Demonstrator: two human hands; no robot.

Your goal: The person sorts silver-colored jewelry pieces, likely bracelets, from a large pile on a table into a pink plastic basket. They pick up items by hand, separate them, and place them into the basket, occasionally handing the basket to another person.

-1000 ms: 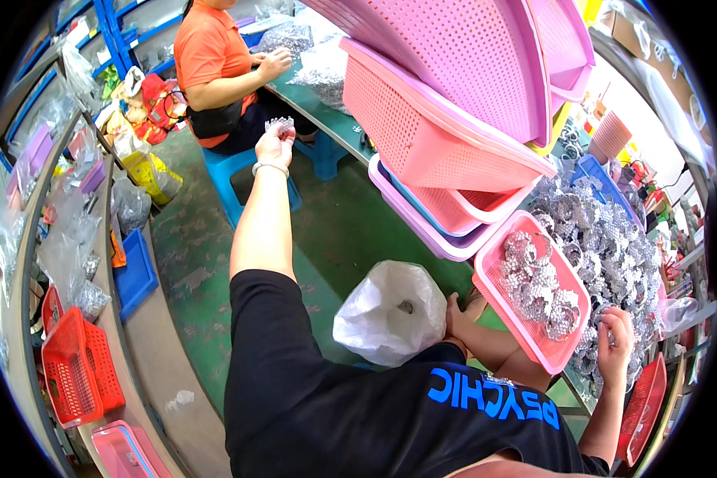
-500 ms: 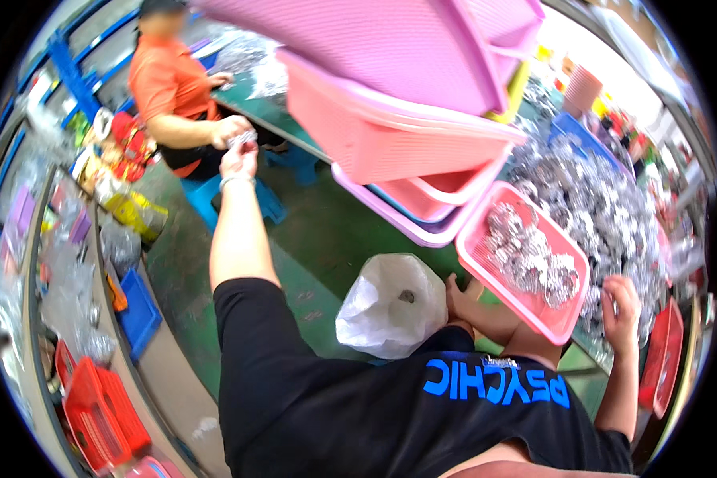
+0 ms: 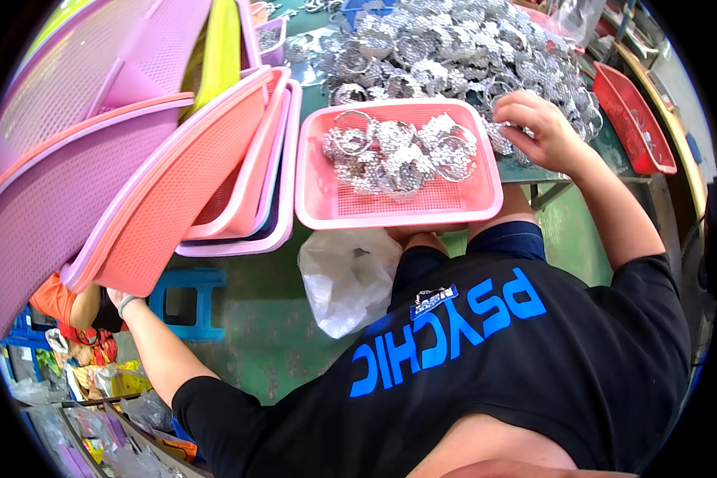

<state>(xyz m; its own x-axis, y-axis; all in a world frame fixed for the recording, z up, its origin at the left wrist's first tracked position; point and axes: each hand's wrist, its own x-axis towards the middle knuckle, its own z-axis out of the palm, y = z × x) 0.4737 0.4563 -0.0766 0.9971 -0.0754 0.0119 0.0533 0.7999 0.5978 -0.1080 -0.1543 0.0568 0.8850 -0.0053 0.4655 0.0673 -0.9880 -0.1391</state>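
Note:
My right hand [image 3: 540, 130] hovers at the near edge of a heap of shiny silver openwork pieces with rounded bands [image 3: 446, 60]. Its fingers are bent, the thumb apart from them, and nothing shows in its grasp. To its left, a pink mesh basket [image 3: 398, 217] rests at the table edge above my thighs, with several of the same silver pieces [image 3: 402, 155] inside. My left hand [image 3: 121, 299] reaches out to the far left, mostly covered by the stacked baskets [image 3: 191, 183]; its fingers are hidden. A band circles that wrist.
Pink, purple and yellow-green baskets rise in a tall stack at left. A white plastic bag [image 3: 346, 279] hangs open below the pink basket. A blue stool [image 3: 190, 303] and a co-worker's orange shirt [image 3: 53, 301] are partly hidden behind the stack. A red basket [image 3: 633, 119] stands at right.
My view has swung right toward the table and silver heap. Before, my left hand met the co-worker's hand around a small silver thing; now baskets hide it. My right hand stays by the heap.

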